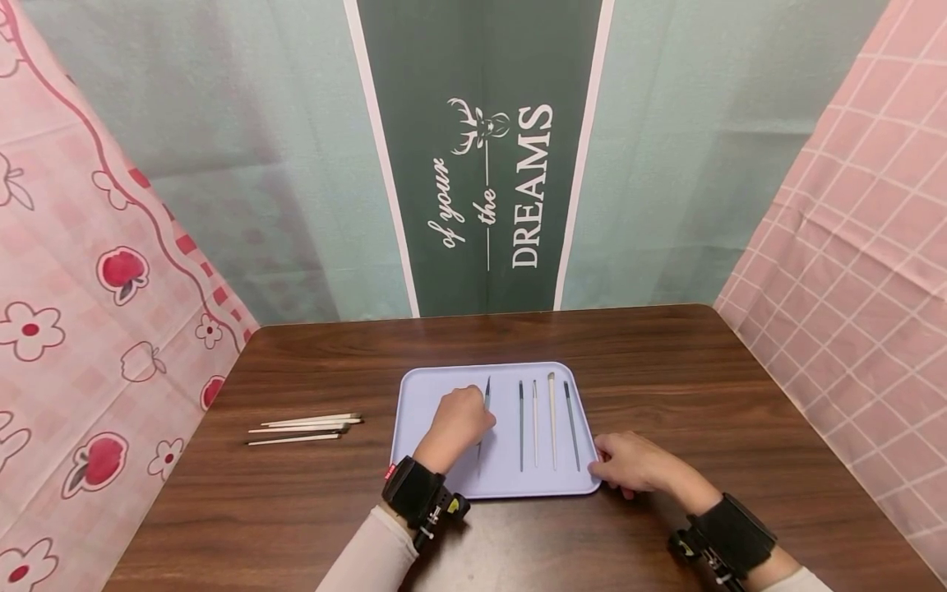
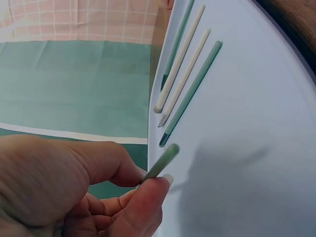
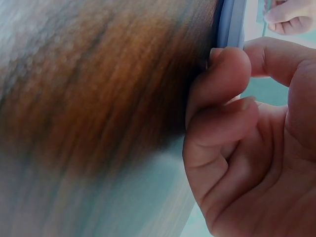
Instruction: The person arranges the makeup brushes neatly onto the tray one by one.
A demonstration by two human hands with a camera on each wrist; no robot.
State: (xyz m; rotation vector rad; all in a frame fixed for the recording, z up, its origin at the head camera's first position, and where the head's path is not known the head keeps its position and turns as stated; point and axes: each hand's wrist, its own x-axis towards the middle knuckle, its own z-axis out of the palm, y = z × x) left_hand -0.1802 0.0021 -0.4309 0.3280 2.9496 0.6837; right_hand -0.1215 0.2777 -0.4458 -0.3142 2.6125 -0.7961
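My left hand point(image 1: 460, 418) is over the lavender tray point(image 1: 510, 485), left of its middle. Between thumb and fingers it pinches a slim green paintbrush point(image 2: 165, 160), whose dark tip points to the tray's far side. Right of it on the tray lie several paintbrushes side by side: a green one point(image 1: 521, 427), a thin white one point(image 1: 536, 423), a cream one point(image 1: 552, 423) and another green one point(image 1: 573, 427). At the near right corner, my right hand point(image 1: 632, 462) grips the tray's rim with thumb and curled fingers.
Several pale-handled brushes point(image 1: 303, 426) lie in a loose bundle on the brown wooden table point(image 1: 296, 510), left of the tray. A green cloth point(image 1: 296, 164) hangs behind the table, with pink cloths at both sides.
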